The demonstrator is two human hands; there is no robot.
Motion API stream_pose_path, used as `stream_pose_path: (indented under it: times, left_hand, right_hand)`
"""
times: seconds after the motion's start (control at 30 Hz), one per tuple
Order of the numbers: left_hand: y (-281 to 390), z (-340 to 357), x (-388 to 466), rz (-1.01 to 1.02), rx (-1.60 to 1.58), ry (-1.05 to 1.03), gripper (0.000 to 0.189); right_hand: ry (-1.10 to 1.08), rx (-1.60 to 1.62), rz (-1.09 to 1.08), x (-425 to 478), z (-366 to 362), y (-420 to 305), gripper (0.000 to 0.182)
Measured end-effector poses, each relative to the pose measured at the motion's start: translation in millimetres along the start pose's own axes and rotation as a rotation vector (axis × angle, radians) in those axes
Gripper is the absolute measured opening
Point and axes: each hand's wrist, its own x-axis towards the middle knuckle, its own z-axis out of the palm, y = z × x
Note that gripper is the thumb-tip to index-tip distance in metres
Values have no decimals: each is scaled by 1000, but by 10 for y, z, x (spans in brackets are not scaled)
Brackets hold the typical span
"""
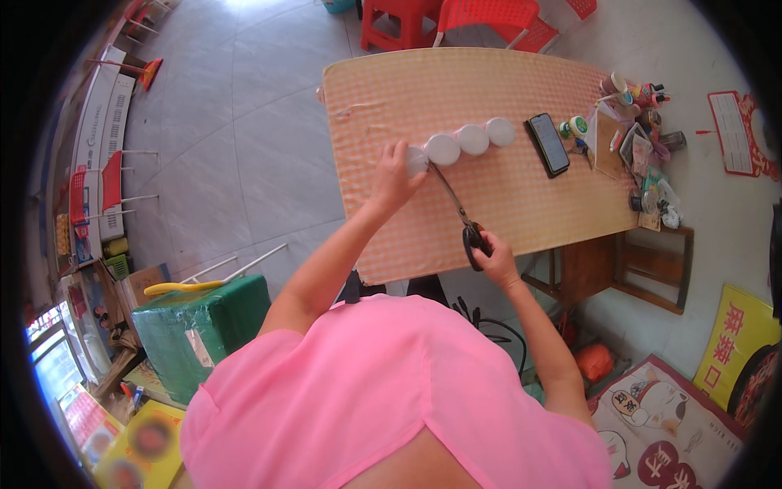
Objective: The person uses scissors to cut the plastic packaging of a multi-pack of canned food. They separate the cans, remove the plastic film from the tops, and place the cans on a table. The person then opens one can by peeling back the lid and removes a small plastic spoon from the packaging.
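Note:
A row of several round white-topped containers (pixel 473 140) stands slantwise on a table with a checked cloth (pixel 391 244). My left hand (pixel 394 177) grips the leftmost white-topped container (pixel 416 161), its fingers around the near and left sides. In my right hand (pixel 496 260) is a pair of scissors (pixel 455 198) with black handles. The blades look nearly closed and point away from me. Their tips reach the place between the leftmost container and its neighbour; whether they touch either is too small to tell.
Right of the row lies a smartphone (pixel 548 145), with a small green-and-white jar (pixel 574 126) beyond it. Jars and odds and ends crowd the table's right end. A red plastic stool (pixel 400 24) stands behind the table; a green box (pixel 201 330) is to my left.

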Motion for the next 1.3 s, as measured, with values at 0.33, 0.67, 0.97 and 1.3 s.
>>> stream_pose_path:
  times: [0.33, 0.67, 0.97, 1.3]
  left_hand:
    - [-1, 25, -81, -27, 59, 33, 63]
    - [54, 89, -62, -111, 89, 48, 66]
    - [-27, 4, -57, -95, 74, -9, 66]
    - [-51, -39, -68, -169, -109, -32, 53]
  right_hand:
    - [-157, 433, 204, -44, 33, 6, 23]
    - [-128, 471, 188, -7, 80, -164, 19]
    - [-338, 469, 292, 65, -328, -304, 25]
    - [-374, 552, 303, 171, -253, -360, 27]
